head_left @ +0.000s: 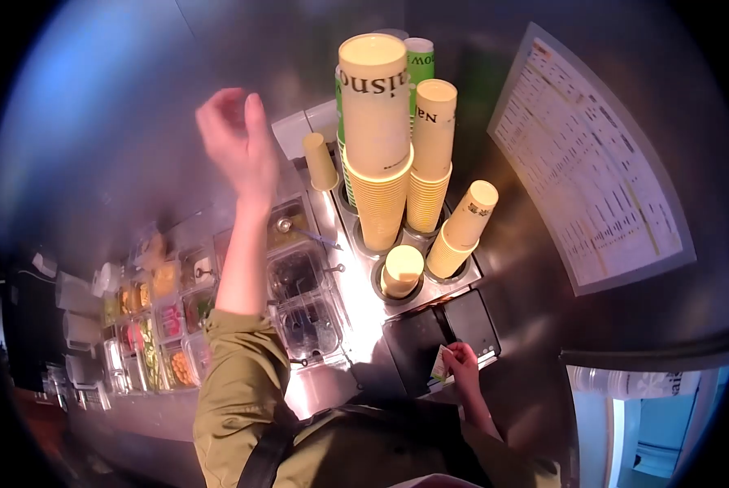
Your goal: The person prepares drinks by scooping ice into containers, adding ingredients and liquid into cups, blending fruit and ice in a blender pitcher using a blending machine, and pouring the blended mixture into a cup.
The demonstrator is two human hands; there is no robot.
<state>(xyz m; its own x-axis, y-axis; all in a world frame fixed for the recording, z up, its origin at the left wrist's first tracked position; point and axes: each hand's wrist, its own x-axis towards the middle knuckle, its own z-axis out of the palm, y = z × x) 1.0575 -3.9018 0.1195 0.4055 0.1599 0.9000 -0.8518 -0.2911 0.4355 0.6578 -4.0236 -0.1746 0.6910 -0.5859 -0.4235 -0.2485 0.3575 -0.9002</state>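
My left hand (238,142) is raised at arm's length near the steel back wall, left of the cup stacks. Its fingers are loosely curved, the thumb stands apart, and nothing shows in it. A small upturned paper cup (320,163) is the nearest thing on its right. Low in the view, my right hand (464,363) pinches a small white and green printed label (441,363) over the black trays (414,345). Beyond it stand upside-down stacks of cream paper cups (377,122) in round counter holders, a short stack (402,271) being closest.
Clear-lidded bins (301,276) and containers of cut fruit and toppings (165,321) line the counter on the left. Green cups (420,58) stand behind the cream stacks. A laminated printed sheet (596,167) hangs on the right wall. Lower right is a lit opening with wrapped cups (637,382).
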